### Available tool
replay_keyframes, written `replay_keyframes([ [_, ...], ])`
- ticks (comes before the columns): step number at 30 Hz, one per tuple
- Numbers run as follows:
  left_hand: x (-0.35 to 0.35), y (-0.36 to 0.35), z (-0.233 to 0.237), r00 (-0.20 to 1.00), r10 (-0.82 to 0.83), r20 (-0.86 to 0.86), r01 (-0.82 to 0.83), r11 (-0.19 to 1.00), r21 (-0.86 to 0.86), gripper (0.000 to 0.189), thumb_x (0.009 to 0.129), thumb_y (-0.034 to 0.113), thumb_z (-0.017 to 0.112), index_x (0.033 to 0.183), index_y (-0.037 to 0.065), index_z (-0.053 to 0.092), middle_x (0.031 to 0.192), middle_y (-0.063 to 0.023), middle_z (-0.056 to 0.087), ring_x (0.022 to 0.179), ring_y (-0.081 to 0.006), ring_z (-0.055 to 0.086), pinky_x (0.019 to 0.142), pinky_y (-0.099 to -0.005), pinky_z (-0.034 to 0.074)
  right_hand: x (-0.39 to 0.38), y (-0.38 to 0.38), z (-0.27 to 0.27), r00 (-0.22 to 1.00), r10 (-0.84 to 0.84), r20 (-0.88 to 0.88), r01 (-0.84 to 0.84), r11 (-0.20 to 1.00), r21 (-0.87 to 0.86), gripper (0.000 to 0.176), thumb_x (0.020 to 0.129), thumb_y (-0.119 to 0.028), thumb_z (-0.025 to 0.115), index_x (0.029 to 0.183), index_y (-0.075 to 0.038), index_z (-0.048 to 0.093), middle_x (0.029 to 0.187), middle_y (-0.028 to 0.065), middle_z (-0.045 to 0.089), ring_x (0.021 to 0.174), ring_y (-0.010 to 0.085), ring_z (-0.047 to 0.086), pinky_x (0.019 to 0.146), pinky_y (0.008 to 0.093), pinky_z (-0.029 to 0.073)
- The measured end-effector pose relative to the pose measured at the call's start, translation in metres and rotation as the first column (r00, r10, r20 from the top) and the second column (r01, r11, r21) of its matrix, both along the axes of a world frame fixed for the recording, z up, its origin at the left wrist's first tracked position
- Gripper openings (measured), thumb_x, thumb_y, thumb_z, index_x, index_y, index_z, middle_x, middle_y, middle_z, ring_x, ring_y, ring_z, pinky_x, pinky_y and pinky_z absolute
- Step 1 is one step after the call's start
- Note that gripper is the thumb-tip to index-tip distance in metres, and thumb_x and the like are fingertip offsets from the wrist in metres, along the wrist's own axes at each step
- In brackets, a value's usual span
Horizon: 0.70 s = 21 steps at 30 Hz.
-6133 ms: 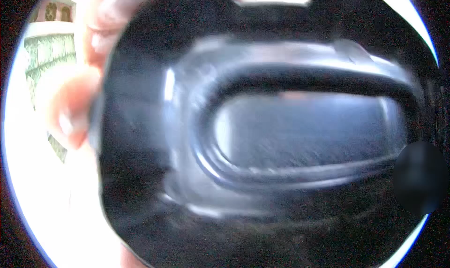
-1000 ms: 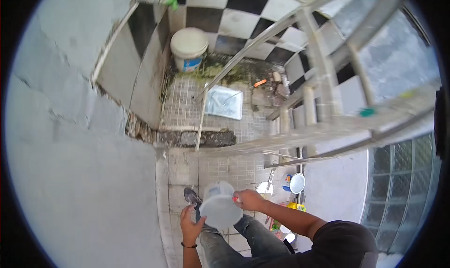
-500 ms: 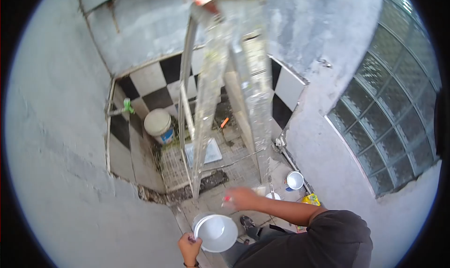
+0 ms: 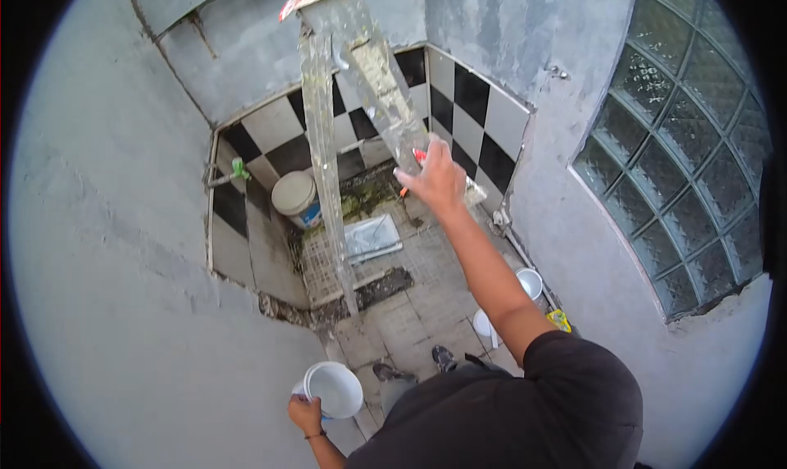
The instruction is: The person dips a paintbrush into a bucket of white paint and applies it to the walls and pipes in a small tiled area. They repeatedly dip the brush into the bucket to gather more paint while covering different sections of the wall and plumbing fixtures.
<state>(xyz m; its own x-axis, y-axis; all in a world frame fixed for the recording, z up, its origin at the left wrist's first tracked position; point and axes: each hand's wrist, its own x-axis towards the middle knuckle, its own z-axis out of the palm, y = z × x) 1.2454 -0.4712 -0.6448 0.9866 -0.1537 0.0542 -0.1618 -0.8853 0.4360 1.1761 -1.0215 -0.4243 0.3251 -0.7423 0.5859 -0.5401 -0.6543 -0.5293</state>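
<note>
My left hand [image 4: 305, 416] grips the rim of a white bucket [image 4: 336, 391] at the lower left, its fingers closed over the edge. The bucket hangs upright beside my legs, its pale inside showing. My right arm is stretched forward, and my right hand [image 4: 441, 178] is closed around a paintbrush [image 4: 475, 193]. Red shows on the brush by the thumb, and its pale end sticks out on the hand's right side. The hand overlaps the lower part of a paint-spattered stepladder [image 4: 321, 141] in this view.
Past the ladder, a lidded bucket [image 4: 295, 193] and a white tray-like piece [image 4: 371, 238] rest on the floor. White containers [image 4: 529, 283] and a yellow packet [image 4: 559, 319] lie by the right wall. A green-handled tap [image 4: 238, 169] juts from the left wall; a glass-block window [image 4: 672, 157] is at right.
My right hand has swung from near the bucket forward and up, with the brush in it. The bucket in my left hand sits further left. My view has shifted, so the ladder appears further left.
</note>
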Motion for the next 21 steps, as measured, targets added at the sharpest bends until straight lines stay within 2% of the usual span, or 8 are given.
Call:
replay_keyframes([
  [4,-0.007,0.026,-0.004,0.996,0.084,0.017,-0.083,0.996,-0.037,0.024,0.057,0.013,0.071,0.072,-0.001,0.061,0.064,-0.0142,0.062,0.056,-0.0301,0.061,0.058,-0.0386,0.050,0.003,-0.001,0.008,1.000,0.005,-0.007,-0.005,1.000,0.008,0.077,0.062,-0.036,0.082,0.119,-0.004,0.041,0.110,0.0184,0.057,0.090,0.0381,0.064,0.075,0.0470,0.052],
  [7,-0.019,0.034,0.009,0.983,0.176,-0.055,-0.179,0.982,-0.062,0.024,0.057,0.014,0.071,0.073,-0.001,0.060,0.063,-0.0137,0.062,0.056,-0.0284,0.060,0.057,-0.0378,0.049,0.006,-0.007,0.013,0.999,-0.040,-0.031,0.040,0.999,-0.008,0.077,0.062,-0.039,0.081,0.118,-0.004,0.042,0.108,0.0187,0.059,0.090,0.0383,0.064,0.076,0.0471,0.052],
  [11,-0.029,0.048,0.003,0.969,0.241,-0.060,-0.246,0.964,-0.098,0.024,0.058,0.014,0.070,0.072,-0.002,0.059,0.062,-0.0132,0.061,0.055,-0.0269,0.059,0.057,-0.0373,0.049,0.003,-0.034,0.018,0.998,-0.034,-0.050,0.032,0.999,-0.030,0.073,0.061,-0.041,0.081,0.113,-0.004,0.045,0.103,0.0181,0.061,0.089,0.0382,0.063,0.075,0.0472,0.051],
  [15,-0.036,0.055,-0.001,0.965,0.253,-0.067,-0.257,0.964,-0.067,0.023,0.058,0.015,0.069,0.071,-0.001,0.059,0.063,-0.0148,0.061,0.057,-0.0304,0.060,0.057,-0.0394,0.049,-0.009,-0.058,0.026,1.000,0.021,-0.022,-0.022,0.998,-0.062,0.067,0.060,-0.041,0.081,0.105,-0.006,0.046,0.094,0.0175,0.063,0.087,0.0376,0.063,0.073,0.0469,0.050],
  [19,-0.034,0.050,0.009,0.967,0.252,-0.043,-0.253,0.967,-0.018,0.023,0.058,0.016,0.069,0.072,0.000,0.060,0.065,-0.0170,0.062,0.061,-0.0351,0.061,0.058,-0.0415,0.050,-0.025,-0.087,0.023,0.996,0.084,-0.003,-0.083,0.984,-0.160,0.067,0.060,-0.042,0.082,0.106,-0.007,0.048,0.090,0.0177,0.064,0.084,0.0395,0.063,0.071,0.0464,0.049],
  [21,-0.031,0.047,0.010,0.959,0.282,-0.038,-0.283,0.959,-0.026,0.023,0.058,0.016,0.069,0.073,0.000,0.061,0.066,-0.0172,0.062,0.061,-0.0353,0.061,0.059,-0.0416,0.050,-0.036,-0.097,0.023,0.997,0.077,-0.032,-0.081,0.984,-0.156,0.068,0.060,-0.043,0.082,0.105,-0.005,0.048,0.089,0.0183,0.064,0.084,0.0404,0.063,0.071,0.0463,0.049],
])
